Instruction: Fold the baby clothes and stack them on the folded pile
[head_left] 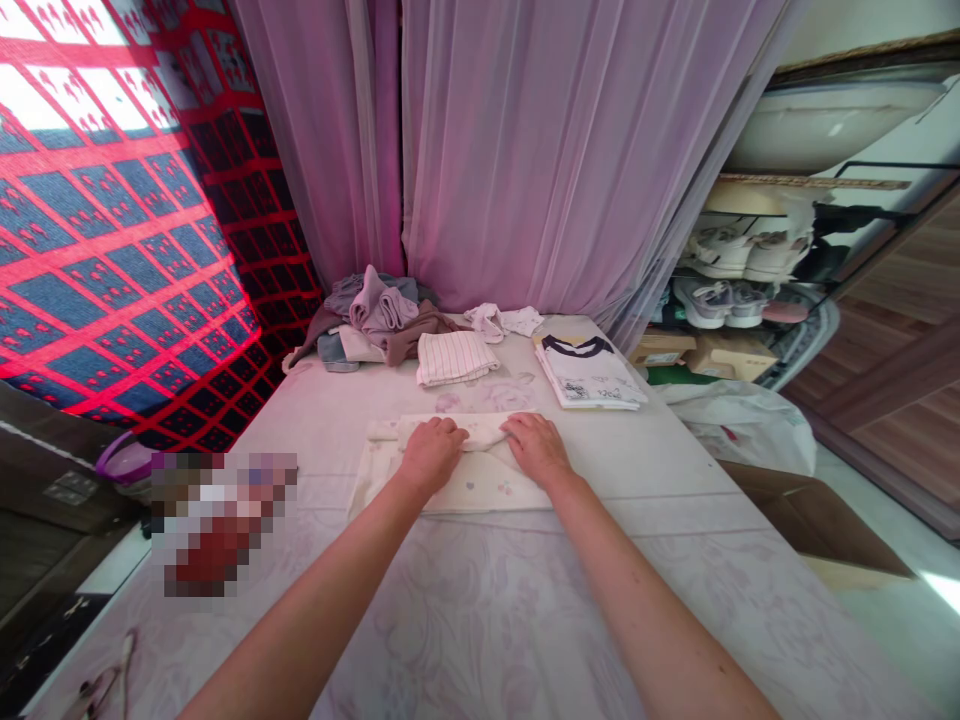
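Observation:
A cream garment with small printed figures (480, 488) lies partly folded on the bed-like surface in front of me; its exact kind I cannot tell. My left hand (435, 455) has its fingers curled on the folded-over far layer, near the middle. A short way to the right, my right hand (538, 450) grips the same layer with bent fingers. Between the two hands the cloth's edge is bunched and slightly raised. The fingertips are partly hidden in the fabric.
Beyond the garment sit a folded striped cloth (456, 358), a heap of clothes (379, 315), a small printed cloth (504, 320) and a folded white T-shirt (589, 372). A lilac curtain (517, 150) hangs behind. Shoes (724, 300) stand on a rack at right, above a cardboard box (817, 515).

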